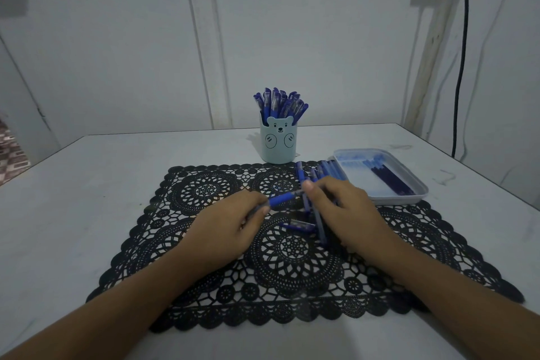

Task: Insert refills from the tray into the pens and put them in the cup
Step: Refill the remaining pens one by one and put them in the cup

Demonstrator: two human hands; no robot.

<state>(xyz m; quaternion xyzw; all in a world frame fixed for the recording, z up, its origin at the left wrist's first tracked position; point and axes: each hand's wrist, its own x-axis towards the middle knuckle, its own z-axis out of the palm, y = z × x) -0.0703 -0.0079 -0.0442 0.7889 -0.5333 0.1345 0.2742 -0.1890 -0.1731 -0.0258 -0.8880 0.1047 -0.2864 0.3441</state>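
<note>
A blue pen (281, 199) lies level between my two hands above the black lace mat (204, 286). My left hand (230, 228) grips its rear end, and my right hand (342, 213) pinches its front end with thumb and fingers. A pen cap (298, 225) lies on the mat just below the pen. Several loose blue pens (321, 172) rest behind my right hand. The pale blue bear cup (278, 143) stands at the back, full of several capped blue pens (280, 102). The light tray (415, 181) at the right holds several dark refills (391, 180).
The mat lies on a white table (87, 184) with walls close behind. A black cable (461, 52) hangs down the wall at the right. The table's right edge runs just past the tray.
</note>
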